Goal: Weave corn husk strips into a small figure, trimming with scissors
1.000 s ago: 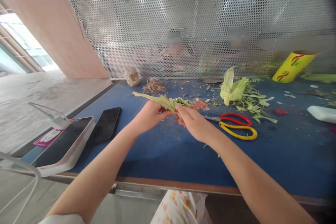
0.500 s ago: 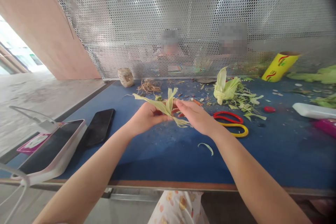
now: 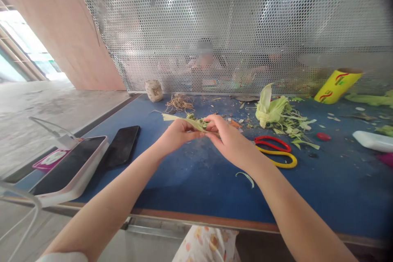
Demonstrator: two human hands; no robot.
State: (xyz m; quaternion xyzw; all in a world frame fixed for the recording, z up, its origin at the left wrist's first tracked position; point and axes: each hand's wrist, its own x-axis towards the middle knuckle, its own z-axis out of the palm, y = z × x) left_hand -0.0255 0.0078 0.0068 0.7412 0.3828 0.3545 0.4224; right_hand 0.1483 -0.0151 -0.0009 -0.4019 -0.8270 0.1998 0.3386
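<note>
Husk strip was pinched between my left hand and right hand, both closed on it, over bare blue mat just left of the scissors. Keeping my grips close together seemed wisest for control. Beyond the scissors, the husk pile and mesh screen hemmed in the far edge.

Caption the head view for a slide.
Left hand and right hand pinch a husk strip over the blue table, near scissors.
</note>
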